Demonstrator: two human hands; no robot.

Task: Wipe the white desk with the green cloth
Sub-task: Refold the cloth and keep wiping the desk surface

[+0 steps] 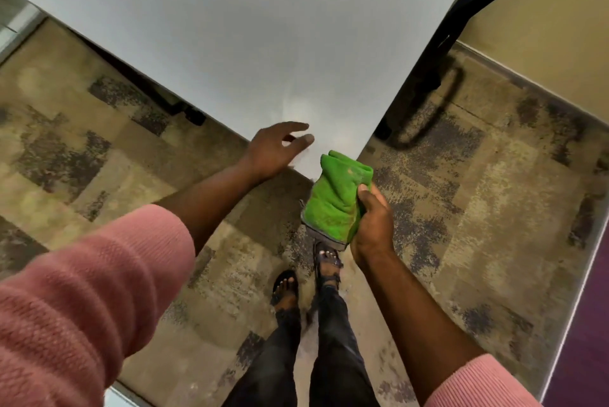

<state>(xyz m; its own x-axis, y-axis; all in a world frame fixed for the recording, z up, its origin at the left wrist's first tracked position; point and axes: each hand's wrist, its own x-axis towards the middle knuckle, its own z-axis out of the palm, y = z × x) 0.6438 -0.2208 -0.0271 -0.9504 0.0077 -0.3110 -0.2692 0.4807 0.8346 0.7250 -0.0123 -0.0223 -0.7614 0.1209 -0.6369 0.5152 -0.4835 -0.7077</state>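
So the person is standing right at the near corner of the white tabletop [230,27], which stretches off to the far left with nothing sitting on the part you can see. Right hand [370,225] has the green cloth [336,199] bunched up, fingers clamped around its right side with the thumb pressed on top; the cloth is up in the air just off the near corner, not clearly touching the surface, and there's a grey edge peeking out at its bottom. Left hand [276,149] is reaching over the near edge of the tabletop, fingers spread apart and a bit curled, holding nothing, and I can't tell whether the fingertips actually touch the top. Both arms have pink sleeves [82,291] pushed up the forearms. Down below you can see dark trousers [333,357] and sandalled feet on a patchy beige and grey carpet [478,192]. On the far right of the desk there's a black frame [438,54] going down to the floor, with a beige wall [543,11] behind it.
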